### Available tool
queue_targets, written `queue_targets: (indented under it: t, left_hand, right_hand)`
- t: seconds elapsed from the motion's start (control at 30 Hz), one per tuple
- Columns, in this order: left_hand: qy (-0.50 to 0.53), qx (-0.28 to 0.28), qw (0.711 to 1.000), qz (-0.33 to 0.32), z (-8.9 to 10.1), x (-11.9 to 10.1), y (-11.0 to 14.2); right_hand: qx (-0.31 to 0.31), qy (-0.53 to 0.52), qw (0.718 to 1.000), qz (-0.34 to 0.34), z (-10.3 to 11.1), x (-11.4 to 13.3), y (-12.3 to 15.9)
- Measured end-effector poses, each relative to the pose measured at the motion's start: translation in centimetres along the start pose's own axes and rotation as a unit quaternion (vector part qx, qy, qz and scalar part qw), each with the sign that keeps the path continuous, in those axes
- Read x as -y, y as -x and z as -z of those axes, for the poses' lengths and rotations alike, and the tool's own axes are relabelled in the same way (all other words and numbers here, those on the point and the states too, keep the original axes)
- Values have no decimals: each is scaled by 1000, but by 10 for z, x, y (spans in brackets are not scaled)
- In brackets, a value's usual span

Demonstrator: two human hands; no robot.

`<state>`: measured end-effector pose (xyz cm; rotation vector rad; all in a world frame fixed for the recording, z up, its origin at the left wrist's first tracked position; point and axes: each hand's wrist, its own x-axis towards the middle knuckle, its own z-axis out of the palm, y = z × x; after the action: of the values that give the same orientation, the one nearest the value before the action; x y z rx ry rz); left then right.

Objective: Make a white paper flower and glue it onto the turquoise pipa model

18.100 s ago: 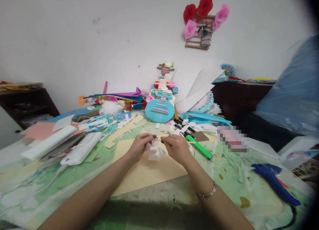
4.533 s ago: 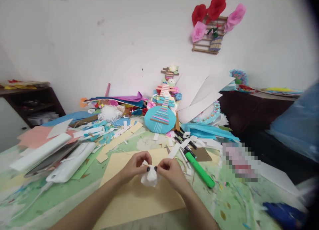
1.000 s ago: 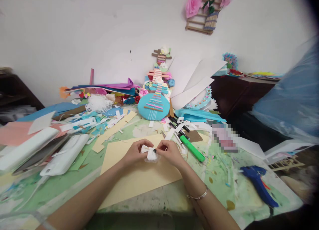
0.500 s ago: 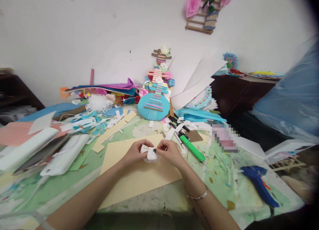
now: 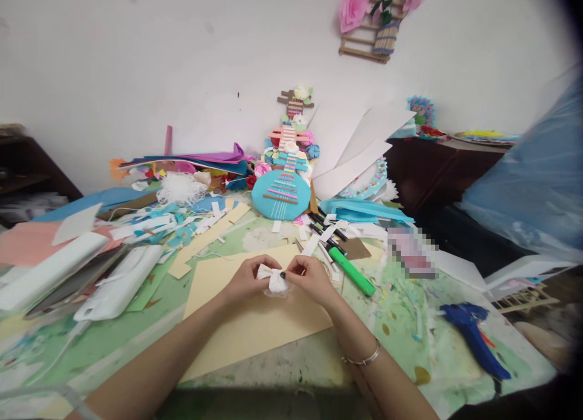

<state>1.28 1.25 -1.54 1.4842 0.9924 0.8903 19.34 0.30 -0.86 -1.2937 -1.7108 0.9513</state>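
Observation:
Between my two hands is a small white paper flower (image 5: 276, 281), its crinkled petals bunched together and a thinner, see-through edge showing below. My left hand (image 5: 250, 278) pinches its left side with curled fingers. On the right side, the thumb and fingers of my right hand (image 5: 310, 278) are closed on the petals; one dark nail shows. Part of the flower is covered by the fingers. Both hands are above a cream sheet of card (image 5: 228, 335) lying on the table.
Right of the hands lie a green marker (image 5: 353, 271), black pens (image 5: 334, 227) and a blue glue gun (image 5: 476, 338). A blue paper lute (image 5: 280, 195) leans at the back. White power strips (image 5: 121, 280) and paper scraps (image 5: 157, 226) cover the left side.

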Motion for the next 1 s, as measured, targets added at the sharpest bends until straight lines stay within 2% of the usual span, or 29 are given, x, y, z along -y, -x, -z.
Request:
queue_targets:
  t: [0.73,1.0]
  left_hand:
    - [-11,-2,1000,-8,0,-4,2]
    - [-13,-2,1000,-10,1,1,1]
  right_hand:
    - [8,4,1000,10,0,-3,0]
    - [4,12,1000,9,-2,-6,-1]
